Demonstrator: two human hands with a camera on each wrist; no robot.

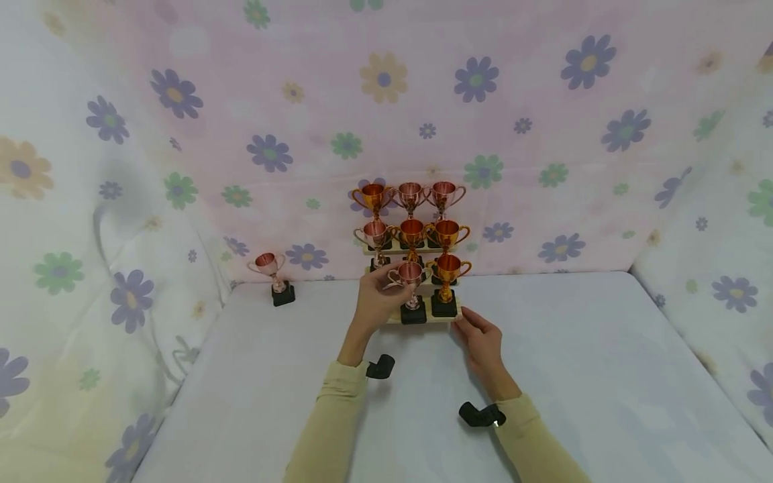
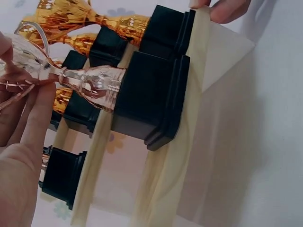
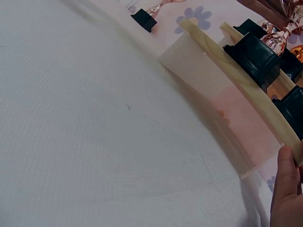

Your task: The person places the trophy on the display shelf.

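Note:
My left hand point(image 1: 377, 302) pinches a rose-gold trophy cup point(image 1: 413, 310) just under its bowl. In the left wrist view, that trophy's black base point(image 2: 149, 94) sits on the front wooden shelf point(image 2: 182, 156) of a three-step stand. Beside it on the same shelf stands a gold trophy point(image 1: 447, 285). At the shelf's right end, my right hand point(image 1: 483, 345) holds the corner between thumb and fingers. The right wrist view shows fingertips against the wooden edge point(image 3: 246, 90). Several gold and rose-gold trophies fill the two steps behind, their bases partly hidden.
A single rose-gold trophy point(image 1: 281, 294) stands apart on the white table point(image 1: 574, 376), left of the stand near the back. Flower-patterned cloth point(image 1: 386, 127) encloses the table at the back and both sides. Clear panels point(image 3: 236, 127) support the front shelf.

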